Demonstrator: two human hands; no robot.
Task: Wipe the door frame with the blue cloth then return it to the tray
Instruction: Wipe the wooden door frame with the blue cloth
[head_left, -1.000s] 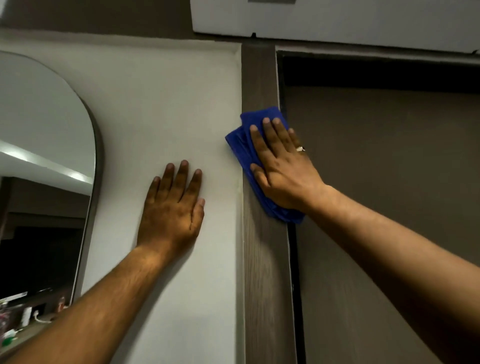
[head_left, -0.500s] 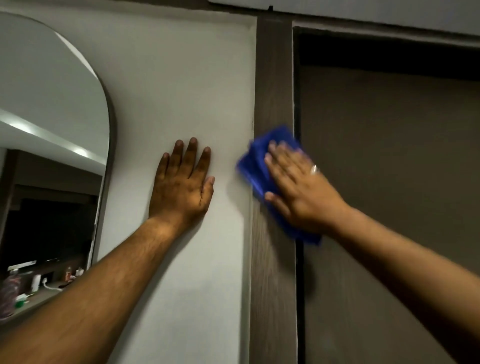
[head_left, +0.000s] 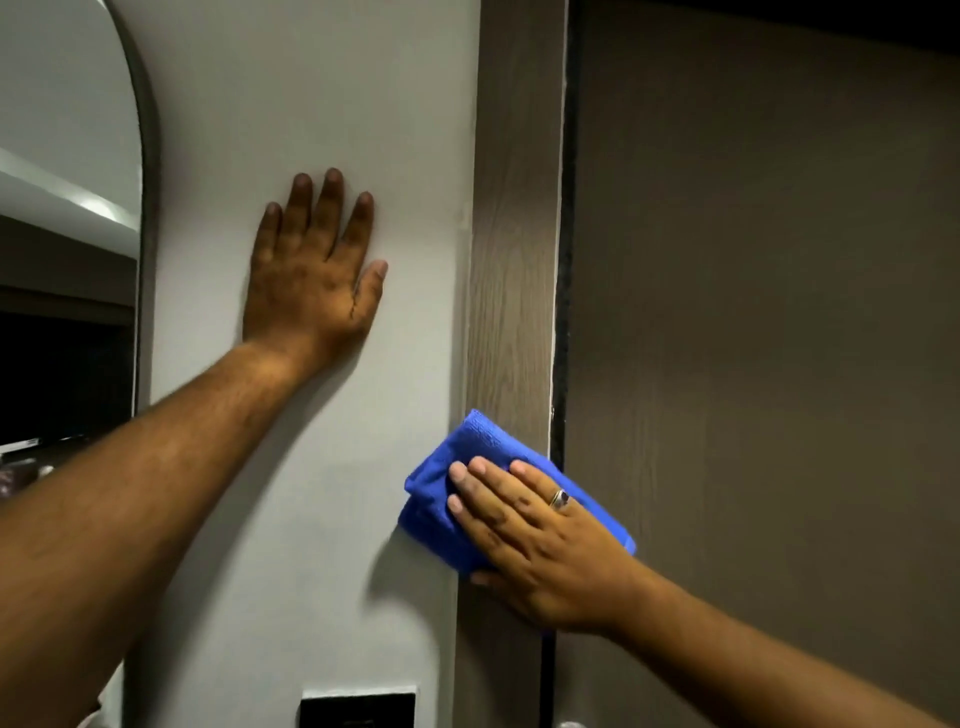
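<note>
1. The right hand (head_left: 540, 545) is pressing the blue cloth (head_left: 457, 483) flat against the door frame (head_left: 514, 234), fingers laid out over it rather than curled round it, so the grip is just an open palm pinning the cloth there.
2. The cloth is folded and sitting across the frame's wood-grain strip, with one end hanging over onto the white wall (head_left: 291, 93) on the side away from the door, and the other end poking out past the hand toward the door (head_left: 753, 312).
3. There's a ring (head_left: 560, 499) showing on one finger of that hand.
4. The left hand (head_left: 311, 270) is lying flat on the wall, well apart from the frame, fingers spread and pointing up, holding nothing.
5. A mirror (head_left: 67, 208) with a rounded top is hanging further from the frame than the left hand is, at the edge of the shot.
6. A dark switch plate (head_left: 358, 709) is sitting on the wall just beside the frame, way below the cloth.
7. The tray isn't anywhere in view.
</note>
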